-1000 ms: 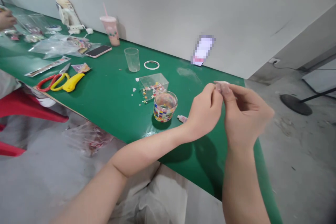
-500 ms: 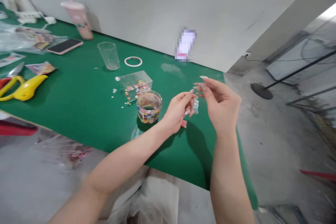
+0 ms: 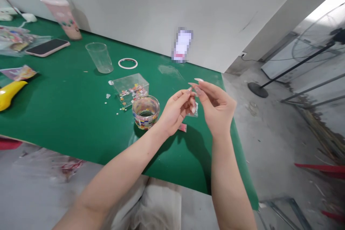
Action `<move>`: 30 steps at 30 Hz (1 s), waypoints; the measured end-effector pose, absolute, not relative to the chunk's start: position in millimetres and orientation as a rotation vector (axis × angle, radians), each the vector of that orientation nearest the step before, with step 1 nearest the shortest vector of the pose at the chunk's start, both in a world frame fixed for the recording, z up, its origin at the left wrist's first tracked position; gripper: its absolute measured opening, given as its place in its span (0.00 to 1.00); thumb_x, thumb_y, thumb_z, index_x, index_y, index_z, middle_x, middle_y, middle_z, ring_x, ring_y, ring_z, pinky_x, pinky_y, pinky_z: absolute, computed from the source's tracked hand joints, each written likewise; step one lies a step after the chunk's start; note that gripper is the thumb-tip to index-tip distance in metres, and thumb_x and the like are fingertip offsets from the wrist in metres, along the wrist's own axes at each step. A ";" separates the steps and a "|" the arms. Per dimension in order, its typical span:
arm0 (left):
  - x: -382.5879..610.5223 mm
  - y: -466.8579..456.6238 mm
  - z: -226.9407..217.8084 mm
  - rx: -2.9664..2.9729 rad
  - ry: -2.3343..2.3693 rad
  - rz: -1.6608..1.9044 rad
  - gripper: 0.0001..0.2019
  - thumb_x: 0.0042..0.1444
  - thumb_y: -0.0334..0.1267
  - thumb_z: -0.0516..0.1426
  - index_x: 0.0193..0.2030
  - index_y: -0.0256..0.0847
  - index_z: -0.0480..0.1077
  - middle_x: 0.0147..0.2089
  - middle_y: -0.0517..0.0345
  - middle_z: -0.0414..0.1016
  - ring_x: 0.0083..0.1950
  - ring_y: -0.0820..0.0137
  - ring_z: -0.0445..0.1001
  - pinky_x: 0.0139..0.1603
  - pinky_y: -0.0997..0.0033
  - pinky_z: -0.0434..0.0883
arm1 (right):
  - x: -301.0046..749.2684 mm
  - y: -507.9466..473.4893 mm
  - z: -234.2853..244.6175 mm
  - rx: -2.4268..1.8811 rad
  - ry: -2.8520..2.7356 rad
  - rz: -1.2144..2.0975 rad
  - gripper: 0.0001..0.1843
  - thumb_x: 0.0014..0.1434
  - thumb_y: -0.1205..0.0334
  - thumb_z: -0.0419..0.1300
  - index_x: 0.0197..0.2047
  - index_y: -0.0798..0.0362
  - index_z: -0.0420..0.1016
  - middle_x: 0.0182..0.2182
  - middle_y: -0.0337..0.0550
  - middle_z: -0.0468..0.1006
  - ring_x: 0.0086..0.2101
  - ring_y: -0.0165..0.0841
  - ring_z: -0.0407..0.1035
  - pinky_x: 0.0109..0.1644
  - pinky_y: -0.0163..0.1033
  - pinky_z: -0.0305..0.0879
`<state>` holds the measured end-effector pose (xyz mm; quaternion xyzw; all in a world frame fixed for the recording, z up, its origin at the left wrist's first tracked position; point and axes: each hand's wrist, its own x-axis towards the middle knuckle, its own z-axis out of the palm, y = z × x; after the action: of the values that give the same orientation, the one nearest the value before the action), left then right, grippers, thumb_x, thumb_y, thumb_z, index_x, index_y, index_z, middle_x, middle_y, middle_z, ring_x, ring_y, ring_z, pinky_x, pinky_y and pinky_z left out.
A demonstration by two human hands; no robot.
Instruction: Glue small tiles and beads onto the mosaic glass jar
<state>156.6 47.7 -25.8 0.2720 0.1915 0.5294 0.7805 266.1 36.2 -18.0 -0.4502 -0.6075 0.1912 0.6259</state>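
Observation:
My left hand [image 3: 175, 112] and my right hand [image 3: 215, 106] meet above the right end of the green table [image 3: 67, 115]. Between their fingertips hangs a small clear plastic bag [image 3: 194, 110], pinched by both hands. Just left of my left hand stands a glass cup covered in coloured mosaic tiles [image 3: 146, 111]. Behind it sits a clear plastic box [image 3: 130, 89] with small coloured pieces inside and several loose pieces scattered beside it. A small pink item [image 3: 183, 127] lies on the table under my left hand.
Further back stand an empty clear cup [image 3: 99, 57], a white ring [image 3: 127, 63], a pink tumbler with a straw [image 3: 62, 15] and a phone [image 3: 47, 47]. Yellow scissors handles [image 3: 9, 93] lie at the left edge. A fan stand [image 3: 258, 89] is on the floor right.
The view has swung to the right. My hands have dropped lower and nearer the mosaic cup, and the clear bag now shows between the fingertips.

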 end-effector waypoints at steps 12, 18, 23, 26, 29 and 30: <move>158.2 46.7 -31.5 0.618 0.310 1.034 0.18 0.66 0.33 0.48 0.22 0.39 0.60 0.17 0.68 0.53 0.16 0.79 0.59 0.22 0.79 0.60 | 267.7 39.7 -20.3 -1.036 -1.315 0.432 0.08 0.58 0.63 0.64 0.43 0.48 0.79 0.41 0.41 0.84 0.42 0.37 0.79 0.48 0.46 0.78; 152.8 43.4 -23.1 0.595 0.186 0.898 0.22 0.69 0.37 0.45 0.21 0.39 0.58 0.15 0.68 0.50 0.14 0.80 0.56 0.21 0.79 0.59 | 268.5 38.1 -19.6 -1.049 -1.355 0.395 0.09 0.60 0.60 0.62 0.45 0.48 0.77 0.42 0.42 0.84 0.44 0.39 0.79 0.49 0.48 0.77; 147.8 43.0 -21.9 0.580 0.087 0.794 0.25 0.70 0.45 0.40 0.24 0.38 0.66 0.19 0.64 0.55 0.17 0.78 0.58 0.21 0.76 0.58 | 270.0 35.6 -16.2 -1.027 -1.348 0.384 0.10 0.61 0.59 0.62 0.46 0.47 0.77 0.41 0.41 0.84 0.44 0.39 0.79 0.49 0.49 0.77; 148.2 42.7 -23.9 0.592 0.055 0.765 0.27 0.69 0.48 0.40 0.25 0.38 0.68 0.19 0.63 0.56 0.17 0.77 0.58 0.21 0.75 0.58 | 269.6 34.3 -14.9 -1.021 -1.338 0.400 0.10 0.61 0.59 0.62 0.46 0.47 0.77 0.41 0.41 0.84 0.44 0.39 0.79 0.49 0.50 0.77; 148.6 41.2 -25.0 0.604 0.008 0.735 0.28 0.69 0.48 0.40 0.24 0.37 0.67 0.18 0.62 0.55 0.17 0.77 0.58 0.22 0.75 0.58 | 268.1 32.8 -13.5 -0.988 -1.315 0.441 0.09 0.60 0.60 0.63 0.45 0.47 0.77 0.40 0.40 0.84 0.42 0.39 0.79 0.49 0.50 0.77; 148.5 40.4 -25.1 0.615 -0.001 0.717 0.29 0.69 0.49 0.40 0.22 0.37 0.67 0.18 0.62 0.55 0.17 0.77 0.58 0.23 0.74 0.58 | 267.5 32.1 -12.8 -0.972 -1.313 0.464 0.09 0.59 0.60 0.63 0.44 0.47 0.77 0.39 0.40 0.84 0.42 0.39 0.79 0.50 0.50 0.77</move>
<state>148.5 40.4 -25.1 0.2961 -0.0007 0.3451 0.8906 267.5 32.1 -12.8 -0.4297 -0.5804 0.2051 0.6606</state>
